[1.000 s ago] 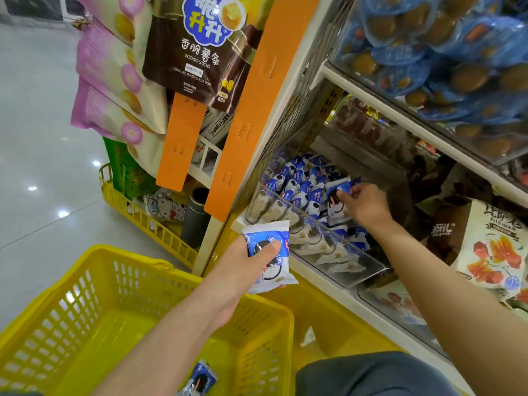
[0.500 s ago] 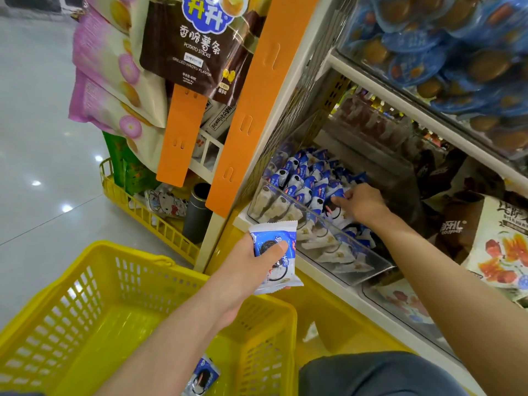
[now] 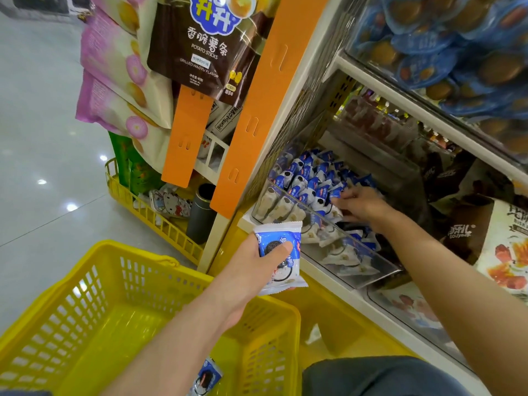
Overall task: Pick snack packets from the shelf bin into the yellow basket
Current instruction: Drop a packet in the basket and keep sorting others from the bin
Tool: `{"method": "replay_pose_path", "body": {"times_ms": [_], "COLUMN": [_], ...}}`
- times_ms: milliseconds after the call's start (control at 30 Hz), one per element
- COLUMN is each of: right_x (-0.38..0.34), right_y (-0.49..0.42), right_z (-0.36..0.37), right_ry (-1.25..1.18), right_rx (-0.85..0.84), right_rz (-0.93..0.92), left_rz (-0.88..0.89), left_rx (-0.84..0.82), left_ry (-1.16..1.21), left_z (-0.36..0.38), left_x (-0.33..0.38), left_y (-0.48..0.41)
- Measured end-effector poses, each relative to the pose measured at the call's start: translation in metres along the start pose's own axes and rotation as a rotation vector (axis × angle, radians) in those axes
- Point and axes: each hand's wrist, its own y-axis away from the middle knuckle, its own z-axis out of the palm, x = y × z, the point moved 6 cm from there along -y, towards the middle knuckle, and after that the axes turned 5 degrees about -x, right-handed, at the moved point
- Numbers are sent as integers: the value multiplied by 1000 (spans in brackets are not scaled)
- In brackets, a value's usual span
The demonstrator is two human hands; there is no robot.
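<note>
Left hand (image 3: 255, 262) holds one packet (image 3: 281, 260) above the basket (image 3: 125, 250); right hand (image 3: 364, 207) is down in the bin (image 3: 368, 260).

Left: thumb lies across the packet's front and the fingers are curled behind it, so the packet is pinched between them, just above the basket's far corner. Right: fingers reach into the packets (image 3: 308, 178) heaped in the clear bin and touch them, but they are blurred, so I cannot tell whether they pinch one. The bin sits on a white shelf (image 3: 340, 288) with orange uprights. Bags (image 3: 200, 47) hang at the shelf end. The floor (image 3: 34, 138) is pale, glossy tile. The packet is a small blue-and-white pillow pack with crimped ends and a dark sandwich biscuit printed on it. A loose packet (image 3: 207, 378) of the same kind lies on the basket's bottom.
</note>
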Motion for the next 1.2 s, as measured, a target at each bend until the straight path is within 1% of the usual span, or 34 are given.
{"method": "replay_pose_path", "body": {"times_ms": [100, 167, 267, 333, 400, 433, 600, 700, 767, 867, 967, 1033, 1100, 1200], "right_x": [-6, -10, -14, -19, -18, -16, -6, -5, -6, -7, -5, -3, -4, -7], "right_y": [0, 0, 4, 12, 24, 29, 40, 41, 40, 36, 36, 37, 37, 36], "right_z": [2, 4, 3, -1, -3, -2, 6, 16, 22, 22, 20, 19, 18, 18], "right_ry": [13, 54, 242, 367, 397, 418, 582, 690, 664, 554, 369, 320, 333, 318], "right_rx": [99, 132, 154, 235, 272, 237, -7, -157, -243, -272, -297, -326, -346, -322], "right_rz": [-44, -49, -65, -149, -270, -299, -296, -213, -157, -77, 5, 55, 46, -28], "left_rz": [-10, -20, -27, -32, -39, -34, -26, -36, -54, -56, -61, -67, -74, -91], "left_rx": [4, 10, 27, 26, 24, 27, 26, 19, 30, 40, 59, 76, 81, 73], "left_ry": [-19, -41, -63, -71, -82, -90, -114, -113, -100, -102, -102, -97, -90, -78], "left_z": [1, 1, 0, 0, 0, 0, 2, 4, 3, 2, -1, -2, -2, -2], "left_x": [-1, -2, -2, -2, -2, -1, -4, -6, -8, -8, -8, -9, -10, -12], "left_y": [0, 1, 4, 7, 9, 10, 13, 13, 14, 15, 14, 13, 12, 11]}}
